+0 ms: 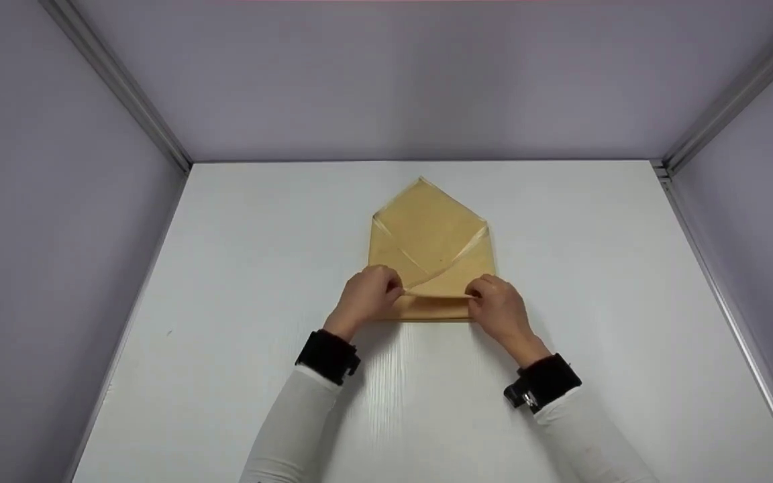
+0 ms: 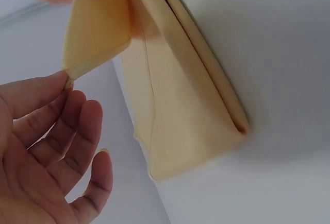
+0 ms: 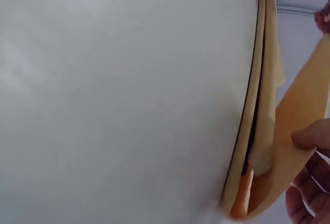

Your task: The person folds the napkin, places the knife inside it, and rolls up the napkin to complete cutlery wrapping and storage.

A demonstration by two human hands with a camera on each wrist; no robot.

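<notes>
White sleeves (image 1: 296,422) with black wrist straps (image 1: 328,356) enter from the near edge of the white table (image 1: 225,268); both hands work the near end of a tan folded cloth (image 1: 430,235) lying flat at mid-table, its far end coming to a point; 2 diagonal creases cross its upper face

Left hand (image 1: 366,295): thumb and forefinger pinch the left corner of the cloth's near flap (image 1: 435,290); the left wrist view shows the corner caught at the fingertips (image 2: 64,80), the other 3 fingers spread loosely below it and holding nothing

Right hand (image 1: 497,308): pinches the right corner of the same flap; the right wrist view shows a thumb (image 3: 312,134) pressed on the lifted cloth edge, the remaining fingers largely out of frame, so their position cannot be told

Condition: the flap is raised off the layers beneath, which stay stacked against the table; the 2 hands sit roughly level with each other

Risk, as a judgement: the grip is by fingertip only at each corner, so a pull stronger on 1 side would likely skew the fold line; a slipped pinch would let the flap drop back; dragging rather than lifting could shift the lower layers and open the creases already set; grey walls (image 1: 58,235) with metal rails (image 1: 118,80) enclose the table on 3 sides
</notes>
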